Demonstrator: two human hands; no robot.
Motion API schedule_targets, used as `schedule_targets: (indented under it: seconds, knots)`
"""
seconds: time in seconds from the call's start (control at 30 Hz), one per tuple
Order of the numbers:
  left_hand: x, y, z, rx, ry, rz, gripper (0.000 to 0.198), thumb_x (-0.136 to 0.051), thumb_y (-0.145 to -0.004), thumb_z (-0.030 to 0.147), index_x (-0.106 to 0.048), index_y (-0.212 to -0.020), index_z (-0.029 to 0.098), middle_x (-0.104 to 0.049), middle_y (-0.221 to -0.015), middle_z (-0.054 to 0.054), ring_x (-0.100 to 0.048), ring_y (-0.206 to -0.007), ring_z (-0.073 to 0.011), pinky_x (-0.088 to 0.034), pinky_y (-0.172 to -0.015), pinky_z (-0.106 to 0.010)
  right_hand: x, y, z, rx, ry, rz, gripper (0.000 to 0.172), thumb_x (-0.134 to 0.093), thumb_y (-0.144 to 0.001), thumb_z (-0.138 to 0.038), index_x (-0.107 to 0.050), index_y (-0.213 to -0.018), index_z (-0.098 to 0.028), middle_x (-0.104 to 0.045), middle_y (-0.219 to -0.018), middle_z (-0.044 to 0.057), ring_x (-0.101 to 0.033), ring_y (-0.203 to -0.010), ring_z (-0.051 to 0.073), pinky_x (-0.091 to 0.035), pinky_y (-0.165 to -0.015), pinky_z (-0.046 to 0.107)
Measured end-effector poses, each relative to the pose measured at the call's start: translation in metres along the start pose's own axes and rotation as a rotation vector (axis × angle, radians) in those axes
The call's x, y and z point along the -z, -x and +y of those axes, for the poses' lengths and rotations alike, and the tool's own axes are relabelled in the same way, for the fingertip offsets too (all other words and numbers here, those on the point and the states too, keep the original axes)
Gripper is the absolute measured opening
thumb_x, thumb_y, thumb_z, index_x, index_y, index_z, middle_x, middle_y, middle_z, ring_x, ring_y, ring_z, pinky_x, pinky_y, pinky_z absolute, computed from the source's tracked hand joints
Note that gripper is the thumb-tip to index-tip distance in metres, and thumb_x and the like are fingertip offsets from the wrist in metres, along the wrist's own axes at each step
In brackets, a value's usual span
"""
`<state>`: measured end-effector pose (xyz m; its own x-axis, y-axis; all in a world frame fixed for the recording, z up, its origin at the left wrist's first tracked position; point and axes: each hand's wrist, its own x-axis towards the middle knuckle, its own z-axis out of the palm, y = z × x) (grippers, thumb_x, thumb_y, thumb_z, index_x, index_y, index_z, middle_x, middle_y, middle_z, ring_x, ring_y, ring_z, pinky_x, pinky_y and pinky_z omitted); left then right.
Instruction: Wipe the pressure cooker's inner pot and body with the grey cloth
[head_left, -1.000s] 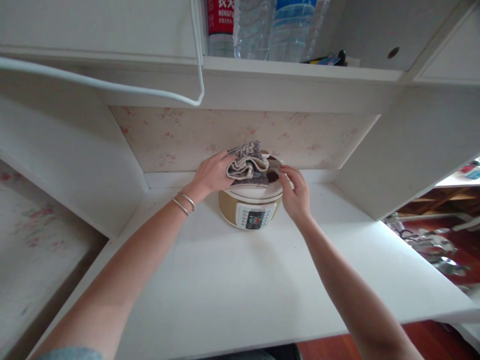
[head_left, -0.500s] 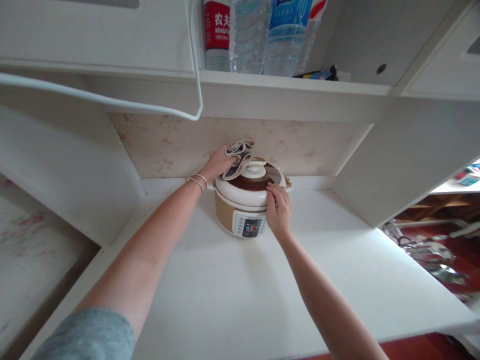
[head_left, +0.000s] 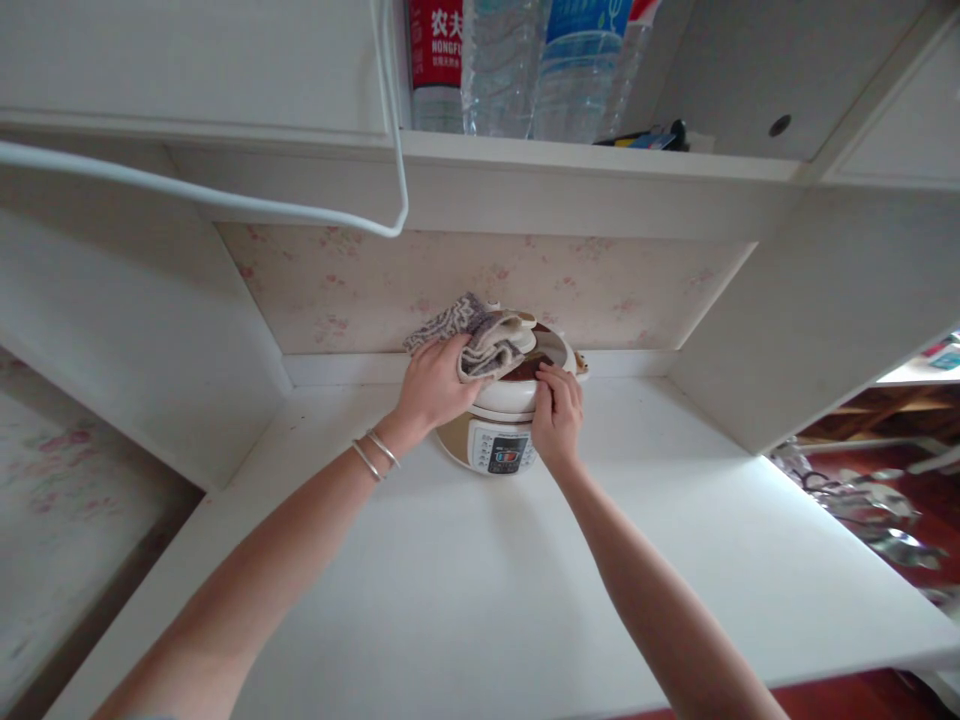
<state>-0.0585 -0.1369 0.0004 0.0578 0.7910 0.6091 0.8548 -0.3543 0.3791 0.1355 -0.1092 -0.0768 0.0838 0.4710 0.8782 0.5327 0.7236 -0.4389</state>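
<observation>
Taking the cooker [head_left: 454, 440] as our landmark, at its far left we see a side panel [head_left: 127, 330], and high on that side a white cord [head_left: 300, 210] dips, well apart from the hands. Our left hand [head_left: 435, 385] is at the cooker's front left, grasping a bunched cloth [head_left: 469, 335]. Half a second ago this hand was behind the left of the lid [head_left: 506, 402] with the cloth gathered beside the knob [head_left: 529, 338]; now we have brought it forward, and the cloth spreads across the lid's left part, its patterned end hanging out past the cooker's back left. The cooker itself stands in the same spot, upright on the counter [head_left: 450, 580], close to the wall [head_left: 637, 290]. Our right hand [head_left: 559, 410] stays at its front right, fingers bent, tips on the lid's rim; we cannot tell whether it grips or merely rests.

For room, the counter runs from the cooker leftward to that side panel, forward a good way to its front edge, and rightward to a second panel [head_left: 817, 300]. Behind, the wall leaves little space. Above, a shelf [head_left: 607, 165] carrying bottles [head_left: 574, 90] overhangs the cooker's back.
</observation>
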Motion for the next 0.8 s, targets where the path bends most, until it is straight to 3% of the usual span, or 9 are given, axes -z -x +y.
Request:
schedule_targets:
  seconds: [0.1,0.2,0.3,0.4,0.5,0.57,0.67,0.73,0.8]
  knots:
    - [-0.006,0.013,0.017,-0.118,0.034,0.005,0.054,-0.064,-0.074,0.028,-0.051,-0.127,0.021,-0.057,-0.13,-0.01,-0.048,-0.124,-0.0269,-0.027,-0.112,-0.044,0.004,0.001,-0.002,-0.091,-0.061,-0.048,0.022,-0.045,-0.092,-0.024,-0.057,-0.11,-0.022,-0.063,-0.115,0.009,-0.055,-0.113,0.022,-0.04,-0.102,0.047]
    - [-0.014,0.018,0.035,-0.161,0.088,-0.022,0.057,-0.064,-0.073,0.025,-0.05,-0.129,0.022,-0.055,-0.133,-0.011,-0.045,-0.128,-0.0268,-0.024,-0.114,-0.046,0.011,0.001,-0.004,-0.151,-0.133,-0.052,0.043,-0.049,-0.089,-0.027,-0.041,-0.13,-0.021,-0.056,-0.123,0.012,-0.055,-0.113,0.022,-0.044,-0.098,0.046]
    - [-0.019,0.017,0.053,-0.208,0.16,-0.088,0.057,-0.065,-0.073,0.026,-0.051,-0.129,0.021,-0.053,-0.135,-0.012,-0.043,-0.13,-0.027,-0.022,-0.116,-0.046,0.025,-0.005,-0.005,0.004,-0.081,-0.114,0.064,-0.056,-0.081,-0.026,-0.031,-0.14,-0.022,-0.035,-0.143,0.016,-0.04,-0.13,0.028,-0.039,-0.103,0.05]
    - [-0.016,0.012,0.067,-0.193,0.309,-0.163,0.053,-0.065,-0.076,0.036,-0.055,-0.126,0.018,-0.053,-0.135,-0.012,-0.041,-0.132,-0.0283,-0.023,-0.115,-0.046,0.043,-0.019,-0.006,0.193,0.079,-0.303,0.065,-0.059,-0.075,-0.023,-0.039,-0.137,-0.026,-0.014,-0.155,0.01,-0.02,-0.141,0.034,-0.029,-0.108,0.057]
    - [-0.007,0.006,0.07,-0.16,0.544,-0.292,0.046,-0.06,-0.081,0.046,-0.062,-0.118,0.019,-0.054,-0.135,-0.009,-0.04,-0.132,-0.0275,-0.024,-0.115,-0.045,0.055,-0.034,-0.006,0.31,0.205,-0.409,0.058,-0.058,-0.074,-0.019,-0.048,-0.131,-0.029,-0.027,-0.152,0.004,-0.015,-0.142,0.034,-0.017,-0.111,0.062]
    - [-0.001,0.003,0.064,-0.1,0.754,-0.344,0.038,-0.057,-0.084,0.045,-0.065,-0.111,0.021,-0.057,-0.133,-0.006,-0.044,-0.13,-0.025,-0.027,-0.113,-0.043,0.058,-0.04,-0.006,0.339,0.239,-0.454,0.058,-0.055,-0.076,-0.014,-0.049,-0.131,-0.029,-0.046,-0.142,0.004,-0.027,-0.138,0.03,-0.016,-0.113,0.059]
    - [0.004,0.004,0.043,0.145,1.081,-0.156,0.029,-0.054,-0.085,0.042,-0.067,-0.1,0.02,-0.067,-0.116,-0.006,-0.057,-0.116,-0.0219,-0.04,-0.103,-0.041,0.059,-0.044,-0.005,0.317,0.28,-0.504,0.058,-0.051,-0.078,-0.009,-0.05,-0.132,-0.029,-0.058,-0.129,0.005,-0.048,-0.123,0.026,-0.031,-0.11,0.048]
    - [0.005,0.009,0.023,0.324,1.222,0.015,0.025,-0.057,-0.081,0.04,-0.065,-0.092,0.019,-0.071,-0.099,-0.006,-0.064,-0.102,-0.0206,-0.048,-0.093,-0.04,0.062,-0.043,-0.003,0.301,0.317,-0.503,0.056,-0.049,-0.079,-0.007,-0.053,-0.13,-0.029,-0.058,-0.128,0.005,-0.052,-0.119,0.025,-0.039,-0.104,0.044]
    - [0.006,0.019,-0.001,0.442,1.275,0.089,0.023,-0.062,-0.076,0.038,-0.064,-0.086,0.018,-0.07,-0.087,-0.005,-0.067,-0.087,-0.0189,-0.052,-0.082,-0.037,0.069,-0.043,0.001,0.295,0.334,-0.509,0.055,-0.046,-0.08,-0.006,-0.055,-0.129,-0.029,-0.057,-0.13,0.005,-0.051,-0.119,0.025,-0.043,-0.101,0.041]
